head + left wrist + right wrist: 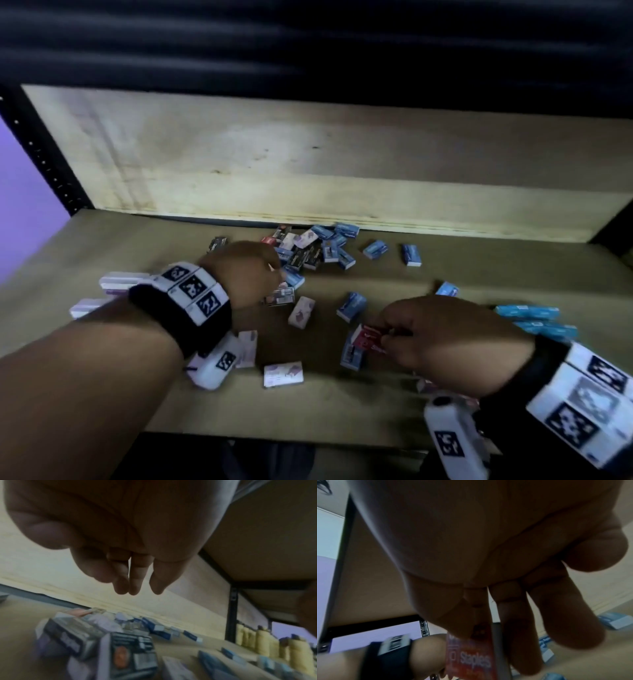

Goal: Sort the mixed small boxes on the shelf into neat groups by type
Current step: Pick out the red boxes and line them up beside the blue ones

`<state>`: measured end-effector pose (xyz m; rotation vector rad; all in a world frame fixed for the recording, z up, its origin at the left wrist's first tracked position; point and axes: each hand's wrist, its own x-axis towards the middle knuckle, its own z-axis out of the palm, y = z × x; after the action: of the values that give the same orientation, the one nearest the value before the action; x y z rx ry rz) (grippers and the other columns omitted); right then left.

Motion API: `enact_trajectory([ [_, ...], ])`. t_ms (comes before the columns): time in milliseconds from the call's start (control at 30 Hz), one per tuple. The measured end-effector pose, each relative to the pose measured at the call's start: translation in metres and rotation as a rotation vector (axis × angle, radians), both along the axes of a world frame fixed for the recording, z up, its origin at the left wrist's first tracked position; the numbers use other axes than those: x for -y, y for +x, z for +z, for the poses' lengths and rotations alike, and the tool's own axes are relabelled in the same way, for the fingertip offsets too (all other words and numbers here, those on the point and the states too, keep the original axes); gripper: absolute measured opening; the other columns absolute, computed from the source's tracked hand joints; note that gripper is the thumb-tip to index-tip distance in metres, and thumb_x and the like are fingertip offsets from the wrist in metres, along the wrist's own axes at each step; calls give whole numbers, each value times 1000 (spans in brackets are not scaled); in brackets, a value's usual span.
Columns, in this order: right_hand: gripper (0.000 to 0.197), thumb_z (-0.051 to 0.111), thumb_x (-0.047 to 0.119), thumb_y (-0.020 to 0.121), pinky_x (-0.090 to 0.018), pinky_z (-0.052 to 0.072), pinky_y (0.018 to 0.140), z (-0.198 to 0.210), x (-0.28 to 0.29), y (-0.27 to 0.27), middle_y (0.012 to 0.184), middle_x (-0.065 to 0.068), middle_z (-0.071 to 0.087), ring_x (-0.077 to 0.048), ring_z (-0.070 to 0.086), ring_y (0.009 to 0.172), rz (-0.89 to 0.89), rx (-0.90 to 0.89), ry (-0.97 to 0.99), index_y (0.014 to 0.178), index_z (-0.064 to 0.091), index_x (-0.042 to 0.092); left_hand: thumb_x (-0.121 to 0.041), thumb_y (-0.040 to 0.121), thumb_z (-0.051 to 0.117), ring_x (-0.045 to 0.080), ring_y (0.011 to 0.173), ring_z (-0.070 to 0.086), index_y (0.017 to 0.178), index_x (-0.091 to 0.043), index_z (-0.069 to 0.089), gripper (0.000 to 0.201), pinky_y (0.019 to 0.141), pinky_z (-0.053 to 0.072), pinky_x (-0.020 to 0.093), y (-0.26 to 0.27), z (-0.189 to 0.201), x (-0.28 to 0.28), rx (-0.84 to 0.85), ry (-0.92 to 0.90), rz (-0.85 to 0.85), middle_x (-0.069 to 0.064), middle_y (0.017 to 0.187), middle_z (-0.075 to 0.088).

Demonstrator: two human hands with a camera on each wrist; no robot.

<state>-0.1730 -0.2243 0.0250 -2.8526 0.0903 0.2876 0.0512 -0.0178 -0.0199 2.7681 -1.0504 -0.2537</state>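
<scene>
A mixed pile of small boxes (308,246), blue, black and lilac, lies at the back of the brown shelf (137,246). My left hand (274,275) hovers over its near edge, fingers (135,582) hanging straight and holding nothing, just above a dark box (281,296) (132,655). My right hand (387,334) pinches a red Staples box (371,337) (471,658) between thumb and fingers, low over a blue box (351,356). Lilac-white boxes (120,281) are grouped at the left, partly hidden by my left wrist. Blue boxes (527,312) are lined up at the right.
A pale wooden back panel (308,154) closes the shelf, and a dark board (308,41) hangs above. Black uprights (44,154) stand at the corners. Loose lilac boxes (283,374) lie near the front edge. Yellow spools (267,645) stand beyond the right upright.
</scene>
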Motion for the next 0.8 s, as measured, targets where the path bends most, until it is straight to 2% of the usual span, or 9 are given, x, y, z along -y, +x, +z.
enact_trajectory([
  [133,13,52,50,82,-15,29,52,1,5,-8,87,28,57,7,52,68,21,-21,51,82,49,62,-37,94,54,23,93,66,91,-15,72,28,84,53,35,43,-4,30,-26,180,46,4,100,70],
  [233,22,53,49,82,-15,29,53,0,11,-11,74,22,55,7,48,65,10,-7,47,76,46,68,-42,100,49,27,106,63,111,-13,70,37,86,47,29,75,-18,43,16,239,189,9,115,68],
  [333,21,53,48,83,-16,29,53,-2,19,-15,73,15,54,3,47,64,-26,30,49,74,46,65,-49,97,52,28,105,63,110,-9,69,46,82,45,29,101,-25,48,37,324,268,11,113,68],
  [433,11,54,48,83,-21,36,57,-5,24,-19,76,14,56,0,50,69,-62,37,50,78,50,57,-45,97,56,23,104,64,110,-16,70,35,78,46,27,122,-31,49,52,426,269,6,111,68],
  [467,2,53,49,83,-25,41,60,-7,27,-21,81,12,59,-3,54,74,-75,40,43,82,52,49,-43,96,58,22,102,64,106,-18,71,31,76,44,26,125,-31,51,67,454,269,4,108,68],
  [533,14,52,50,84,-30,46,65,-11,29,-23,89,10,62,-8,58,81,-99,38,34,90,54,38,-44,92,63,24,87,63,86,-15,71,31,71,41,25,130,-34,57,18,447,303,5,89,65],
  [633,22,52,50,85,-29,42,63,-13,30,-25,94,9,63,-9,59,85,-106,34,18,101,58,36,-44,88,67,16,61,52,65,-19,61,34,60,40,23,130,-39,72,-20,469,292,1,72,59],
  [700,21,53,49,86,-28,38,60,-15,31,-26,94,9,63,-9,59,86,-107,36,15,101,58,36,-50,86,68,13,58,50,69,-22,64,33,52,38,23,129,-41,81,-3,538,266,-1,70,57],
  [800,21,52,49,87,-29,38,62,-16,32,-25,93,8,63,-10,59,85,-109,55,26,99,59,34,-55,88,65,18,72,55,85,-19,71,37,61,40,24,133,-47,80,81,610,182,-2,70,54],
])
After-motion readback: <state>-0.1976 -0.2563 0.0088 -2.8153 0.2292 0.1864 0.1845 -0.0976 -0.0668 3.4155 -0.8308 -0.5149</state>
